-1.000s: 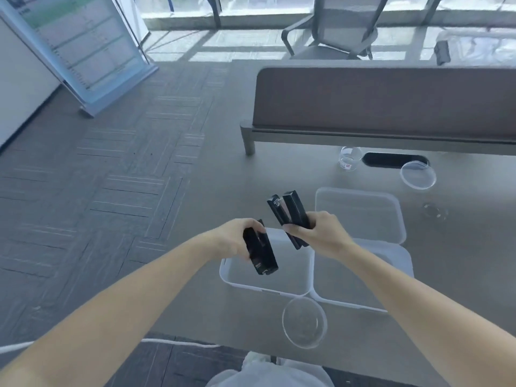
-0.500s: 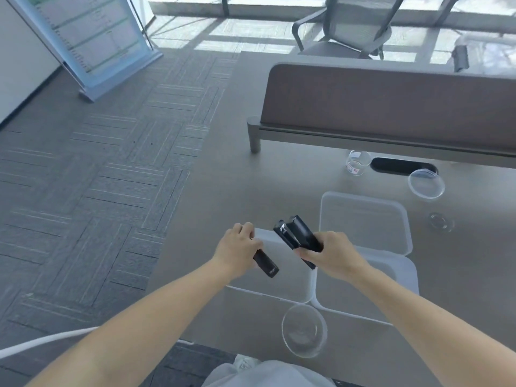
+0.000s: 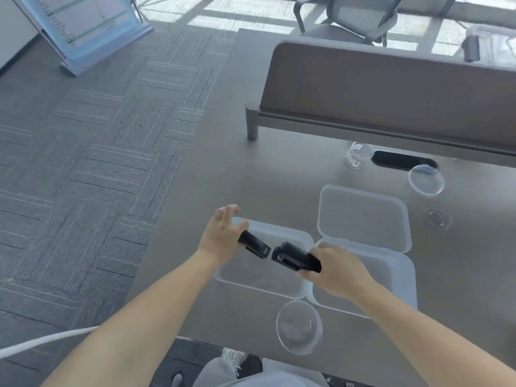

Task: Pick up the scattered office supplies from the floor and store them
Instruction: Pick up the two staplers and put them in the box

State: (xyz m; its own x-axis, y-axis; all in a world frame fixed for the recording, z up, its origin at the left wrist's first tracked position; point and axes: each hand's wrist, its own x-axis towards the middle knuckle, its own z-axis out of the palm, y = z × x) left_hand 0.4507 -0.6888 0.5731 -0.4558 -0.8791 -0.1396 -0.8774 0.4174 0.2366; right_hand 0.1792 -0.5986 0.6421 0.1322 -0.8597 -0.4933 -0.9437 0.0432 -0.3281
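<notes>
The left stapler, black and lying nearly level, is hanging just above the left bin, a clear plastic tub on the grey table. The left hand is holding its rear end under the thumb, with the other fingers lifting loosely off it. The right stapler, also black, is pointing nose to nose at the first over the same tub, almost touching it. The right hand is gripping its back with curled fingers. The right bin is sitting just beside the left one, with its hinged lid lying open behind. A glass bowl is standing near the table's front edge.
</notes>
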